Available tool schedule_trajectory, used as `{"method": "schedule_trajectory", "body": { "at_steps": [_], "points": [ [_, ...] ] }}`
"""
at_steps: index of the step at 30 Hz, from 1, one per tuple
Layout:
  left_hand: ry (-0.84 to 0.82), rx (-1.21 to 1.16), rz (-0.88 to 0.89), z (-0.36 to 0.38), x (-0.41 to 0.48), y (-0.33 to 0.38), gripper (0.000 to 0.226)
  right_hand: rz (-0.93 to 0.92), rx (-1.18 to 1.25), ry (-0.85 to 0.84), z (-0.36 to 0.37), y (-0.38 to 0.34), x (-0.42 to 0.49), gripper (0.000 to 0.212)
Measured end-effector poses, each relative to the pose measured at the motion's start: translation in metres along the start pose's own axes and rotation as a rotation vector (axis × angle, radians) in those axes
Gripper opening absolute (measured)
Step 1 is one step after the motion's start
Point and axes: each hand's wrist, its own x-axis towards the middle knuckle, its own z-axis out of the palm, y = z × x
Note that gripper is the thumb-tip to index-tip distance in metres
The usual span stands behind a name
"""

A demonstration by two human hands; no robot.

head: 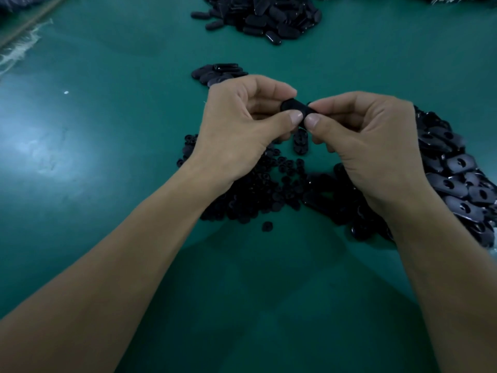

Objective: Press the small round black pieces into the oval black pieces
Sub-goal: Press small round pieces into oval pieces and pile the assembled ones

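Above the green table, my left hand (242, 122) and my right hand (363, 141) pinch one oval black piece (294, 106) between thumbs and forefingers, thumb tips nearly touching. Whether a small round piece sits in it is hidden by the fingers. Below my hands lies a heap of small round black pieces (258, 189). One round piece (267, 226) lies apart at the heap's near edge. A single oval piece (300, 142) lies on the table just beneath the held one. A big pile of oval pieces with holes (457, 179) spreads to the right.
A small stack of oval pieces (217, 74) lies just beyond my left hand. A larger heap of black oval pieces (263, 17) sits at the far middle of the green table (107, 130). Frayed white cloth (18, 49) lies at the far left edge.
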Motion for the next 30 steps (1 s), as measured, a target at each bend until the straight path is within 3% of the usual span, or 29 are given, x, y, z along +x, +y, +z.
{"method": "schedule_trajectory", "body": {
  "at_steps": [26, 30],
  "points": [
    [0.036, 0.084, 0.048, -0.0029, -0.0008, 0.0012, 0.02, 0.005, -0.018, 0.045, 0.0044, -0.0058, -0.0027, 0.014],
    [0.086, 0.068, 0.021, -0.0058, 0.0036, 0.0014, 0.02, -0.001, -0.183, 0.11, 0.0064, -0.0037, -0.0034, 0.014]
  ]
}}
